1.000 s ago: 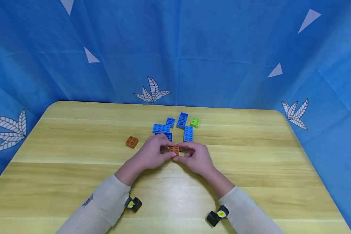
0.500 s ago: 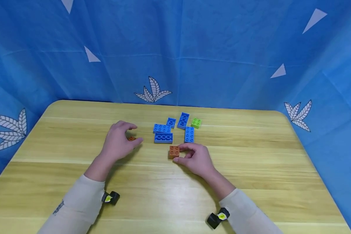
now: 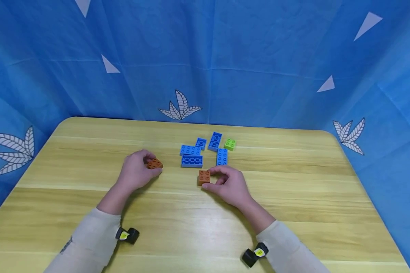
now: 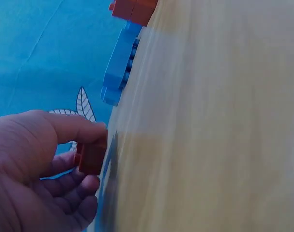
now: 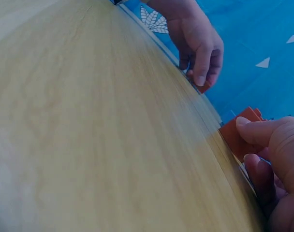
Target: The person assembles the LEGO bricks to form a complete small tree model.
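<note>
My left hand [image 3: 135, 171] pinches a small brown-orange toy brick [image 3: 155, 163] at the left between thumb and fingers. In the left wrist view that brick [image 4: 92, 155] is close over the wooden table, studs facing the palm side. Near the middle, my right hand [image 3: 228, 184] holds another brown-orange block [image 3: 204, 177] by its right side, thumb at the front and a finger behind. A seam across this block [image 4: 135, 9] shows in the left wrist view, like two bricks stacked. The right wrist view has the thumb flat on the block's side [image 5: 238, 137].
Just behind the right hand's block lie several blue bricks, among them an upturned long one [image 3: 191, 161] and one studs up [image 3: 222, 157]. A light green brick [image 3: 230, 144] sits at their back right. The wooden table [image 3: 294, 197] ends at a blue curtain [image 3: 259, 94].
My left hand has let go of the middle block, moved left and closed its fingers on the separate brown-orange brick. The right hand has stayed at its block.
</note>
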Available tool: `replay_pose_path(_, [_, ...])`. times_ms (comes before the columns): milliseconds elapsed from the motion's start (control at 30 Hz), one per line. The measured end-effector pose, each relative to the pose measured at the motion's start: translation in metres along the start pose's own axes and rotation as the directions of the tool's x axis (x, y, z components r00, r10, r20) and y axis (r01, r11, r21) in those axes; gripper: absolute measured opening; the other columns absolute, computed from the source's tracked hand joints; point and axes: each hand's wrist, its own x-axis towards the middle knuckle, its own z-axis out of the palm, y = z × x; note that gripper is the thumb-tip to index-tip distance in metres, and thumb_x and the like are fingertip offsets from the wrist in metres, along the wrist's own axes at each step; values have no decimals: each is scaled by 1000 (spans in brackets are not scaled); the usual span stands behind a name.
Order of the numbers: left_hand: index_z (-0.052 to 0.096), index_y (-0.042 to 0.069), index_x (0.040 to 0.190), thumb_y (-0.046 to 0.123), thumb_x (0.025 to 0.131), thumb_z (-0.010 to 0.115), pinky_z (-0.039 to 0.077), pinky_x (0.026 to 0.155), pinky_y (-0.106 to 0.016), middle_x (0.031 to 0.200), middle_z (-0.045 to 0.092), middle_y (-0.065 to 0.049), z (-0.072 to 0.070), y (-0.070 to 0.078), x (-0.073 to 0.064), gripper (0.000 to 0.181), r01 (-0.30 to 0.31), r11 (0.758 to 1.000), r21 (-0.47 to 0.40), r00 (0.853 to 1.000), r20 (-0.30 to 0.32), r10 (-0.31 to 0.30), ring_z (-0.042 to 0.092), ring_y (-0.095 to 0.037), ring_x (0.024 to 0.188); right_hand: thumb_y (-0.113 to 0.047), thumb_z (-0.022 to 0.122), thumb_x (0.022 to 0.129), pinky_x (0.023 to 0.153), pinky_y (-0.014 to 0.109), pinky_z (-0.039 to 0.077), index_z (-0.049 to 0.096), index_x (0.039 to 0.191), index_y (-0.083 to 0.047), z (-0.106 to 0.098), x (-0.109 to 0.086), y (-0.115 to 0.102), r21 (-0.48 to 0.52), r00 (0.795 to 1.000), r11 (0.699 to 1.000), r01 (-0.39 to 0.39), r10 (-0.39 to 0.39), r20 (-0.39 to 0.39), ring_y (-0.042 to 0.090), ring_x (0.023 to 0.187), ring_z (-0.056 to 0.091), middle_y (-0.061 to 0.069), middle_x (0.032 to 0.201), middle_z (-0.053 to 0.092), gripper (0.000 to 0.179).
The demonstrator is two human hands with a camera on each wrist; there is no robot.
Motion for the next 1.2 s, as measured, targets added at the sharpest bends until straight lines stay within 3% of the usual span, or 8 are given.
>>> replay_pose_path(267, [69,1,117,13,84,82,50,70,-38,107,65,-12,13,26,-11,38,-125,989,-76,992,-8,125,59,-24,83,-16,91,74,57,30,50,75,105,-13,1,-2,1,-8,1000,1000,-27,27,-8,16,63,59,-1,89,69,35])
replay_pose_path(433, [71,2,116,10,83,83,53,70,-36,111,66,-10,20,44,-17,36,-186,974,-126,982,-1,188,62,-19,78,-16,91,74,56,30,50,75,105,-13,3,-2,3,-3,1000,1000,-20,20,-11,16,63,59,-4,91,69,34])
replay_pose_path(733, [71,7,114,12,82,85,55,75,-32,107,64,-4,39,64,-20,35,-225,944,-243,970,32,240,64,-18,87,-16,91,75,55,29,50,76,105,-13,3,-2,3,-13,1000,1000,0,-1,-20,14,61,60,-3,91,69,34])
replay_pose_path(967, [73,9,113,17,85,83,53,69,-29,101,63,2,53,70,-14,31,-260,933,-248,957,61,283,59,-15,82,-17,90,76,54,28,50,75,105,-13,2,0,2,-15,1000,1000,11,-12,-21,14,60,60,-3,93,69,33])
replay_pose_path(1200, [74,8,112,15,84,83,52,66,-31,98,63,1,55,74,-13,31,-266,927,-264,951,86,297,57,-16,77,-19,90,75,53,28,49,76,103,-14,2,1,2,-38,999,999,29,-30,-22,13,59,59,-2,89,69,32])
